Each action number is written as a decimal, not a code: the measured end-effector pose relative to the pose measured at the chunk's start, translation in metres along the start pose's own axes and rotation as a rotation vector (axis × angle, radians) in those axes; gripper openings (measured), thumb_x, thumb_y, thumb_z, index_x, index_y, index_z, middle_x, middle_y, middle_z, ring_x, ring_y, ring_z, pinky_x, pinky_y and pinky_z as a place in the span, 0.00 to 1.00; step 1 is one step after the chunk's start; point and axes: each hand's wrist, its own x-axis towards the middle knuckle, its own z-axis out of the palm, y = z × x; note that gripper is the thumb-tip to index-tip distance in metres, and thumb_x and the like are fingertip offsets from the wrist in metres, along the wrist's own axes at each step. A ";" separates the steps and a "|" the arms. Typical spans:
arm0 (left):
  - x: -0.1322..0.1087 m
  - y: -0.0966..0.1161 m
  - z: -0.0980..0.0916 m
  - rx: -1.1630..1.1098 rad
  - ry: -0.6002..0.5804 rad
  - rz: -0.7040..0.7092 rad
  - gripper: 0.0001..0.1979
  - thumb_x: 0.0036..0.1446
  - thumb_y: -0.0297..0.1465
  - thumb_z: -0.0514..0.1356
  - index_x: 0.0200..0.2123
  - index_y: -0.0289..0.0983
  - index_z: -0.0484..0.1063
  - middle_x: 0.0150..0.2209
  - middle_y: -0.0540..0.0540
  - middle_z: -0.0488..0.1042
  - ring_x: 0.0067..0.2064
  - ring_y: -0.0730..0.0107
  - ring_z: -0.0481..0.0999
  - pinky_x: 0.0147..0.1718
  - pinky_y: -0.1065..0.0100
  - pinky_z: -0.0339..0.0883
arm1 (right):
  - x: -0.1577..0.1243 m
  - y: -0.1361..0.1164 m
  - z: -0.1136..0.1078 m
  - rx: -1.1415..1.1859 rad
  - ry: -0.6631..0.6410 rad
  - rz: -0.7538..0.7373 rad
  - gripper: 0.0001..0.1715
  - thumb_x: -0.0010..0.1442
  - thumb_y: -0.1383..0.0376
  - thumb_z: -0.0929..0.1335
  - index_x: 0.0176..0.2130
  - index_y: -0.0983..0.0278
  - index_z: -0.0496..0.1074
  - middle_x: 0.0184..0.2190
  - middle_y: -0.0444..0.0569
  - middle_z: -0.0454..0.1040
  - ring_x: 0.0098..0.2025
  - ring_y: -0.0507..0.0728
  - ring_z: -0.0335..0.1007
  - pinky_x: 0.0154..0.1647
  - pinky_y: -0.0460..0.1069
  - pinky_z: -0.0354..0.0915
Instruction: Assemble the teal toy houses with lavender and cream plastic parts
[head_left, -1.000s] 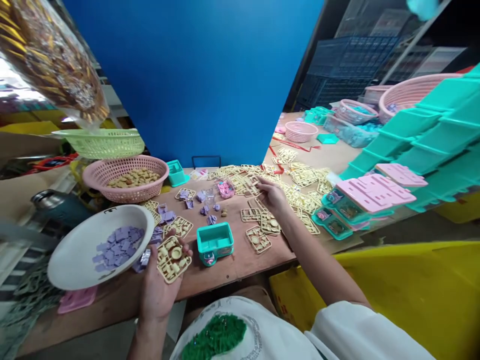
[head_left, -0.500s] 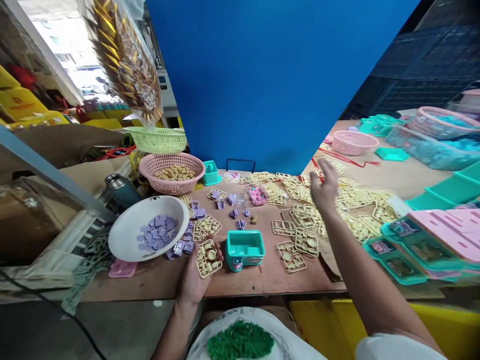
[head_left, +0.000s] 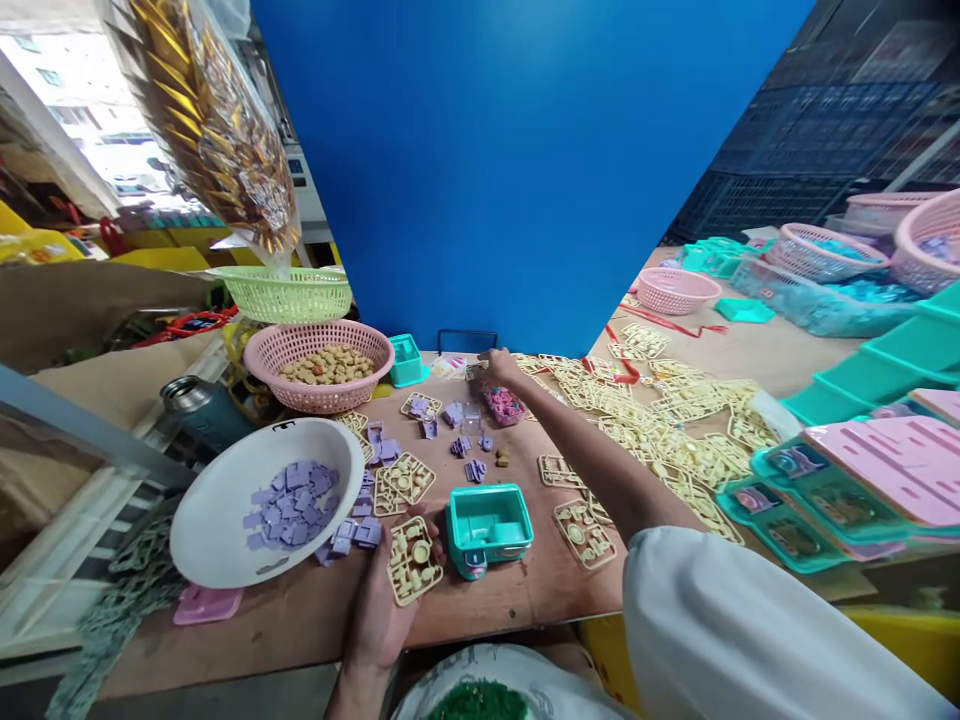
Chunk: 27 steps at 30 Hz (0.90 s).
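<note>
In my left hand [head_left: 375,610] is a cream plastic sprue frame [head_left: 415,562] with small moulded parts, its fingers closed behind it. A turquoise plastic box [head_left: 489,520] with an open top stands on the table just right of that hand. My right hand [head_left: 504,366] reaches far forward, its fingers bent together beside a cream frame [head_left: 475,371] near the back; whether they grip it is hidden. Just below that hand lies a pink packet [head_left: 504,403]. Small purple parts [head_left: 460,447] lie between the packet and the box.
A white bowl [head_left: 196,535] of purple pieces and a pink basket [head_left: 262,355] of tan pieces stand left. A pile of cream frames [head_left: 637,425] spreads at right, beside pink-and-turquoise assemblies [head_left: 847,480]. A blue panel [head_left: 540,180] rises behind the table.
My right hand has swung left from above the cream pile to the back middle, by the pink packet. My left hand still holds its frame. The view has shifted slightly.
</note>
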 end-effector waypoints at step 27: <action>0.000 0.003 0.003 0.006 0.022 0.006 0.19 0.65 0.37 0.68 0.57 0.39 0.79 0.42 0.42 0.86 0.42 0.59 0.86 0.48 0.58 0.82 | -0.074 0.112 -0.020 0.009 0.078 0.230 0.22 0.55 0.49 0.80 0.33 0.65 0.83 0.32 0.53 0.83 0.38 0.62 0.80 0.41 0.50 0.70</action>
